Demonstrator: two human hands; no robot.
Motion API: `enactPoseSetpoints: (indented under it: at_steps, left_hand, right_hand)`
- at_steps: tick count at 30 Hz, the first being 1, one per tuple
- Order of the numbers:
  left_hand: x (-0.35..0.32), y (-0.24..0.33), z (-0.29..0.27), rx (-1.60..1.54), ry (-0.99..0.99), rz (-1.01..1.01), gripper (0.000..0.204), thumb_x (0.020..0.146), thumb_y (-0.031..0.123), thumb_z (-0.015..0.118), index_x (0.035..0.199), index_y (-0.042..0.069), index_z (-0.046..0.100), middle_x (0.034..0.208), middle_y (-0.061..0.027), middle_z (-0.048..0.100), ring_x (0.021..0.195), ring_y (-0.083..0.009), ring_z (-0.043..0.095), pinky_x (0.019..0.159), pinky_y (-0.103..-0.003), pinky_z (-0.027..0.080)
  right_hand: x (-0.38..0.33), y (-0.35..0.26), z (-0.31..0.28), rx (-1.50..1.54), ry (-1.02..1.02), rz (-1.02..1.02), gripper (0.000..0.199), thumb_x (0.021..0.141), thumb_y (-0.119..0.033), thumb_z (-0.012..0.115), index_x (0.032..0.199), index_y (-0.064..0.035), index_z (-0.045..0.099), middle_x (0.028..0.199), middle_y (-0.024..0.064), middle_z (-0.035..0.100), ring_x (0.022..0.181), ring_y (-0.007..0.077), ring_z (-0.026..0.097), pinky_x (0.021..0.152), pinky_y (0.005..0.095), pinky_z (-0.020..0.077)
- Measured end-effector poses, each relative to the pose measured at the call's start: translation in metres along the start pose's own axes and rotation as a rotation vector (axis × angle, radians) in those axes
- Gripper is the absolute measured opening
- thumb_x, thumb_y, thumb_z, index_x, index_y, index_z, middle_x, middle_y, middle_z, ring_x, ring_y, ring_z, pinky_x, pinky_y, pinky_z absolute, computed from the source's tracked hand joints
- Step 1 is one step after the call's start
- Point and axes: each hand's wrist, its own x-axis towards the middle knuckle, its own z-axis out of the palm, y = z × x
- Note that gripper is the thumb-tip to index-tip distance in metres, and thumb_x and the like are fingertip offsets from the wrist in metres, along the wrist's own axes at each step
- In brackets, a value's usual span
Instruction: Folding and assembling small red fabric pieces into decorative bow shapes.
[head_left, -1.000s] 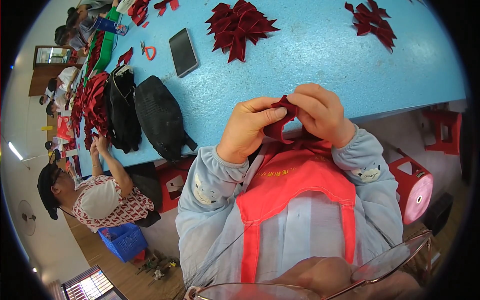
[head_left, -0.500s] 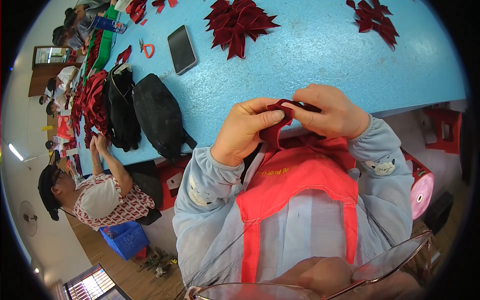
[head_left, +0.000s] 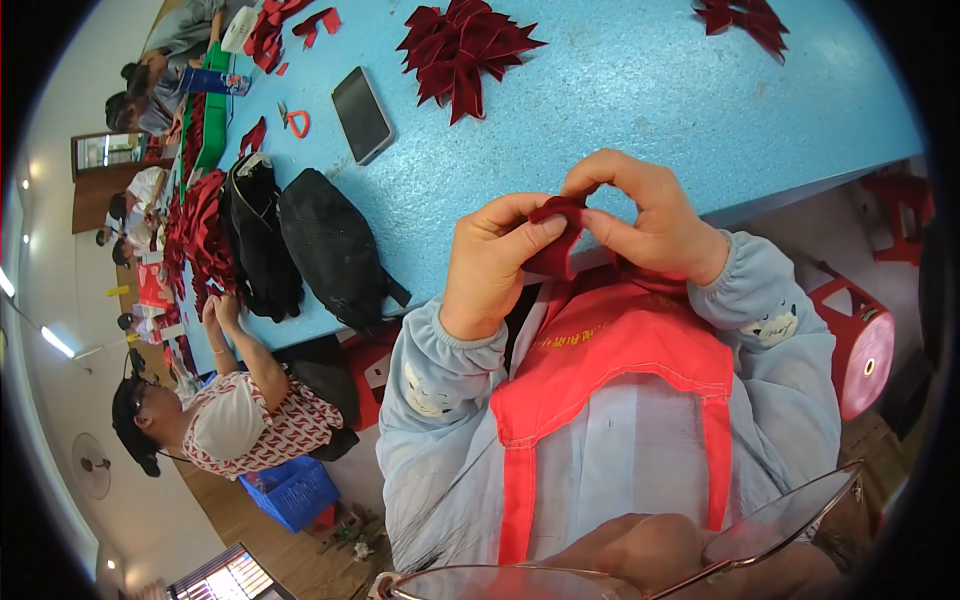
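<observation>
A dark red velvet ribbon (head_left: 552, 262) is held between my two hands just off the near edge of the blue table. My left hand (head_left: 490, 255) pinches it between thumb and fingers, with a flat end hanging below. At the folded top of the ribbon, my right hand (head_left: 655, 220) closes its thumb and forefinger on the fabric, and the forefinger is arched. Beyond my hands lies a pile of dark red velvet bows (head_left: 462, 55). A smaller group of bows (head_left: 745, 22) rests at the far right.
A phone (head_left: 362, 115) and orange-handled snips (head_left: 294, 120) lie on the blue table (head_left: 620, 110). Two black pouches (head_left: 330, 245) sit left of my hands. A co-worker (head_left: 230, 400) handles red ribbon at the left edge, near a green tray (head_left: 213, 130). A red stool (head_left: 855, 340) stands at right.
My right fingers have shifted on the ribbon and opened a rounder gap between thumb and forefinger. The ribbon is more tightly folded at the top. The view has turned slightly.
</observation>
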Motion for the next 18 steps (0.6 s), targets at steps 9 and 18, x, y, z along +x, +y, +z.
enactPoseSetpoints:
  at_steps: [9,18]
  left_hand:
    - [-0.013,0.011,0.005,0.167,0.073,0.104,0.015,0.082,0.001,0.062,0.097,-0.003,0.063,0.086,-0.0077,0.065,0.074,-0.0111,0.061,0.065,-0.022,0.05]
    - [-0.007,0.004,0.003,0.254,0.081,0.236,0.015,0.084,0.001,0.061,0.098,-0.002,0.063,0.089,-0.0074,0.064,0.078,-0.0101,0.06,0.07,-0.021,0.049]
  right_hand:
    - [0.0,-0.011,0.011,0.177,0.008,0.231,0.027,0.076,0.004,0.056,0.102,-0.0008,0.056,0.088,0.0085,0.058,0.081,0.0176,0.058,0.069,0.0284,0.047]
    - [0.01,-0.005,0.006,-0.139,-0.002,0.034,0.012,0.078,0.004,0.056,0.088,-0.0001,0.06,0.074,0.0069,0.055,0.068,0.0189,0.054,0.061,0.0271,0.0424]
